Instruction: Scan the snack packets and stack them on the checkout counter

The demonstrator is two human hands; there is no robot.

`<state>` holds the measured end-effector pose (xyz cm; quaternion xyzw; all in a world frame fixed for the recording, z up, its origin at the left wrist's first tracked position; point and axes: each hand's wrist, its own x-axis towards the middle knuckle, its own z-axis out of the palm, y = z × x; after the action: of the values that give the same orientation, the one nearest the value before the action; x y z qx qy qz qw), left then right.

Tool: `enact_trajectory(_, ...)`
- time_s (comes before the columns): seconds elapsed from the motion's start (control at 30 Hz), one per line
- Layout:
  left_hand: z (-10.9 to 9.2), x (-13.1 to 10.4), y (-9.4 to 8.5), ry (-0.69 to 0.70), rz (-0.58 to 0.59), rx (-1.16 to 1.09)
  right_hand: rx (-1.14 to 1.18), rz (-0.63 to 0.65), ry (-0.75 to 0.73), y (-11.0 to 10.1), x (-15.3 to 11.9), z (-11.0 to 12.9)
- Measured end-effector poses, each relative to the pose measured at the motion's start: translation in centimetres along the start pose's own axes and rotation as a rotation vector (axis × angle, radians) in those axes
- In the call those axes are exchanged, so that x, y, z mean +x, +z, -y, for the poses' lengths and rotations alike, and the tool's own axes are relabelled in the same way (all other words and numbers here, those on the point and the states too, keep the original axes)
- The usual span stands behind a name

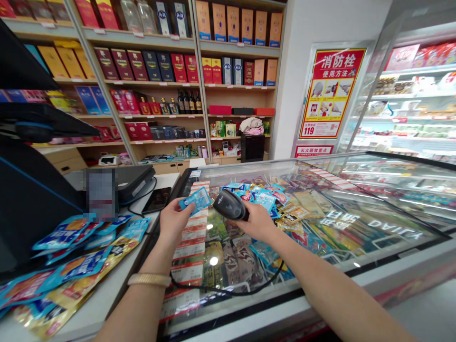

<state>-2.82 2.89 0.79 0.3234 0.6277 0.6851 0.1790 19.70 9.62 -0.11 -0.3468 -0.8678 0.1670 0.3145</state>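
Note:
My left hand (174, 219) pinches the end of a small light-blue packet (198, 200) over the left part of the glass-topped freezer (235, 280). Just right of it, my right hand (259, 221) is wrapped round a black handheld scanner (230, 204), whose head points left toward the packet; the two do not touch. A black cable (228, 290) loops below both hands. Behind the scanner, several small blue and red packets (265, 200) lie in a pile on the glass, with gold packets (292, 213) beside them.
Large blue and gold snack bags (76, 266) lie on the white counter (107, 299) at left, near a dark phone (156, 199), a black device (137, 178) and a black monitor (32, 118). Shelves (149, 85) of boxes and bottles stand behind. A lit fridge (409, 114) is at right.

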Motion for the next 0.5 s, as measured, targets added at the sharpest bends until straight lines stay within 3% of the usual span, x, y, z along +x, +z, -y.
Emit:
enact_trajectory(0.13, -0.32, 0.22, -0.11, -0.101, -0.024, -0.219, -0.055, 0.035, -0.048, -0.04, -0.09, 0.06)
enact_trajectory(0.5, -0.24, 0.09, 0.07, -0.103, -0.029, -0.186, -0.116, 0.119, -0.063, -0.44, -0.23, 0.78)
